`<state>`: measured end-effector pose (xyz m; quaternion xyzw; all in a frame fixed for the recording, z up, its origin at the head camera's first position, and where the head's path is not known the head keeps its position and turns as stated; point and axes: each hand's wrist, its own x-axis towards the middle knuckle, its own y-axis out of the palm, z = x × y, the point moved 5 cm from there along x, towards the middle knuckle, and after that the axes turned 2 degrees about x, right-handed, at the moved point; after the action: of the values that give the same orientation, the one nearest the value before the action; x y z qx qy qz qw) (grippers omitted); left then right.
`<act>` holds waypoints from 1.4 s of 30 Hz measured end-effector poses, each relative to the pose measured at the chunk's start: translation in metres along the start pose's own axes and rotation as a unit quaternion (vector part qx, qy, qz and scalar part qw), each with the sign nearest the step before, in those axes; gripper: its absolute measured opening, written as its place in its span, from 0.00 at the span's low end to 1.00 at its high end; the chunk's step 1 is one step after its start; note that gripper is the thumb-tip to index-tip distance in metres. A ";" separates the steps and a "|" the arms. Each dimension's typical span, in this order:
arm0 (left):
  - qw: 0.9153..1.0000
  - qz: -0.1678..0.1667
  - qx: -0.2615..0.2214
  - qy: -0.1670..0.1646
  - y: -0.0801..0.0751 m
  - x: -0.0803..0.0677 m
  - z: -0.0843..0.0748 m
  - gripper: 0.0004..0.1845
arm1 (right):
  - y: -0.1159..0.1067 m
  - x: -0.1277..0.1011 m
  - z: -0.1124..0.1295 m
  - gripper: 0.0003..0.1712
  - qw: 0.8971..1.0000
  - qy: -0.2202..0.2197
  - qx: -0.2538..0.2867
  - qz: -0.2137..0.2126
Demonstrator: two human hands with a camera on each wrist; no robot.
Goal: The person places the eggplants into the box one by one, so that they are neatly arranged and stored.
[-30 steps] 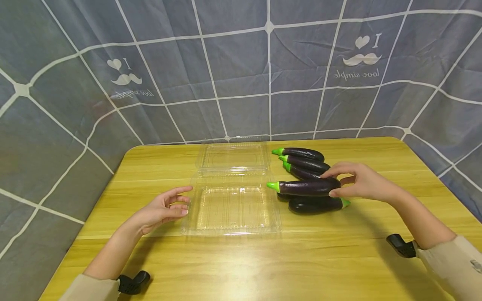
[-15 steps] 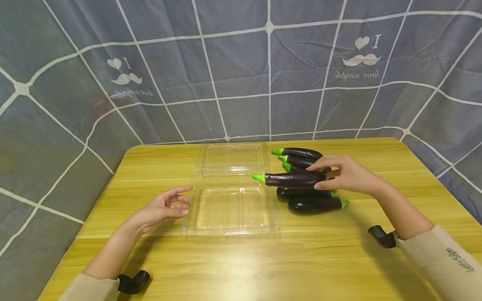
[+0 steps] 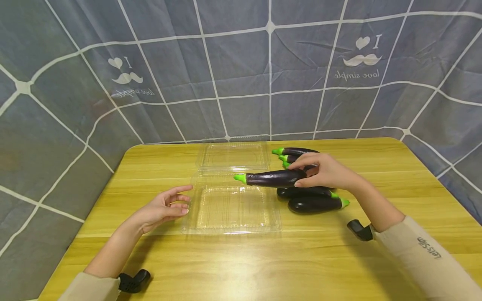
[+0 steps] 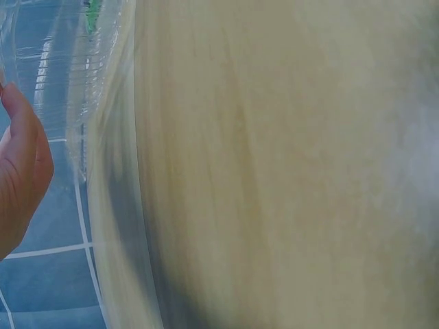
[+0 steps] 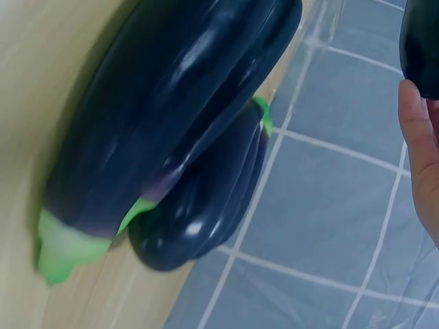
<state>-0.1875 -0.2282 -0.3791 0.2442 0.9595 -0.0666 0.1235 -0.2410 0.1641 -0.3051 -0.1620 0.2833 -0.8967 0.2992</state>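
My right hand [image 3: 326,172] grips a dark purple eggplant [image 3: 274,179] by its thick end, between thumb and fingers. Its green stem points left, over the right half of an open clear plastic container [image 3: 233,228]. In the right wrist view the thumb presses against the held eggplant [image 5: 420,51] at the right edge. Beside the container's left rim is my left hand [image 3: 165,209], fingers loosely bent and holding nothing. Below and behind the right hand lie several more eggplants [image 3: 316,205] on the table, partly covered by the hand and the held one.
The container's lid [image 3: 233,156] lies folded back toward the rear edge of the wooden table [image 3: 233,267]. A grey curtain [image 3: 241,62] with white grid lines hangs behind and at both sides. Black cameras [image 3: 134,281] sit on both wrists.
My right hand has carried the eggplant left, off the other eggplants, until its stem end is over the container. The left hand has stayed in place.
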 end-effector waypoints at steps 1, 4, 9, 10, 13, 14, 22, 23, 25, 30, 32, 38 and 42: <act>1.000 0.000 0.001 -0.001 0.000 0.000 0.000 0.41 | 0.002 0.002 0.000 0.22 1.000 0.001 0.000 0.001; 1.000 0.001 -0.001 -0.002 0.000 0.000 0.000 0.41 | 0.009 0.010 0.001 0.22 1.000 0.002 0.007 0.005; 1.000 0.006 -0.002 -0.001 0.001 0.002 0.001 0.40 | 0.026 0.025 0.001 0.24 1.000 0.009 0.014 0.018; 1.000 0.006 -0.002 0.000 0.001 0.002 0.001 0.40 | 0.030 0.029 0.000 0.24 1.000 0.010 0.015 0.023; 1.000 0.004 -0.003 -0.001 0.001 0.003 0.002 0.40 | 0.043 0.041 0.001 0.24 0.999 0.010 0.013 0.041; 1.000 0.002 -0.003 -0.003 0.001 0.003 0.002 0.40 | 0.047 0.045 0.002 0.24 0.999 0.008 0.013 0.046; 1.000 0.001 -0.001 -0.002 0.001 0.003 0.002 0.41 | 0.074 0.069 0.004 0.22 0.998 -0.010 0.009 0.065; 1.000 0.002 0.000 -0.001 0.001 0.003 0.002 0.41 | 0.077 0.071 0.004 0.22 0.998 -0.013 0.004 0.063; 1.000 0.003 -0.001 -0.001 0.000 0.003 0.002 0.40 | 0.081 0.075 0.004 0.22 0.998 -0.021 -0.005 0.062; 1.000 0.003 -0.005 -0.002 0.000 0.002 0.003 0.40 | 0.088 0.080 0.003 0.22 0.998 -0.024 -0.032 0.053; 1.000 0.003 -0.007 -0.001 0.001 0.002 0.003 0.40 | 0.090 0.081 0.001 0.22 0.998 -0.021 -0.045 0.050; 1.000 0.001 -0.015 0.001 0.002 0.001 0.002 0.40 | 0.093 0.083 -0.004 0.22 0.997 -0.023 -0.069 0.034; 1.000 0.000 -0.013 0.001 0.001 0.002 0.002 0.40 | 0.096 0.082 -0.002 0.22 0.995 -0.031 -0.092 0.027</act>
<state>-0.1876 -0.2267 -0.3818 0.2428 0.9604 -0.0534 0.1257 -0.2625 0.0499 -0.3543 -0.2084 0.3591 -0.8533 0.3155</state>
